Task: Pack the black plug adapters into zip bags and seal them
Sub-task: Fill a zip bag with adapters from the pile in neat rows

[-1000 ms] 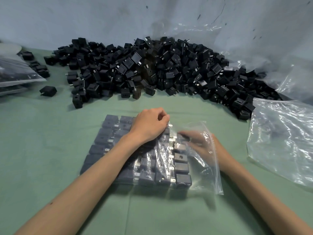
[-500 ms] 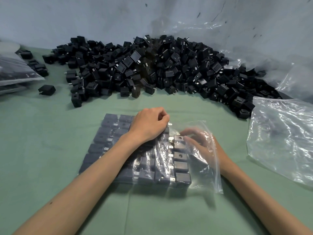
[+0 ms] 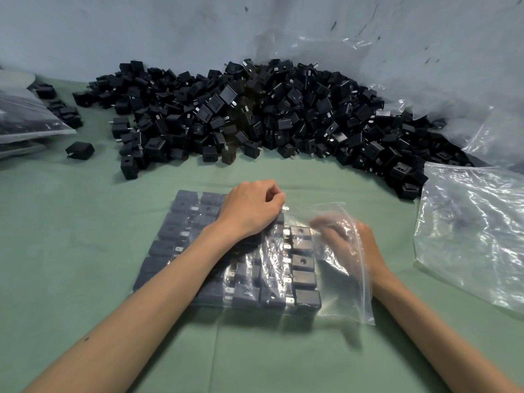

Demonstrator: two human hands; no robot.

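Observation:
A clear zip bag (image 3: 350,296) lies flat on the green table, filled with rows of black plug adapters (image 3: 304,279). My left hand (image 3: 251,211) rests on the bag's far middle, its fingers curled at the film over the adapters. My right hand (image 3: 344,239) is inside the bag through its right-hand mouth, blurred, with its fingers stretched towards the top adapter of the right-most column. A big heap of loose black adapters (image 3: 255,114) lies behind along the wall.
Crumpled empty plastic bags (image 3: 476,236) lie at the right. At the left edge are stacked filled bags (image 3: 25,117), with one stray adapter (image 3: 80,149) near them. Green table surface (image 3: 85,251) shows left of and in front of the bag.
An adapter now sits at the top of the right-most column in the bag. My right hand has drawn back slightly to the right. My left hand has stayed put.

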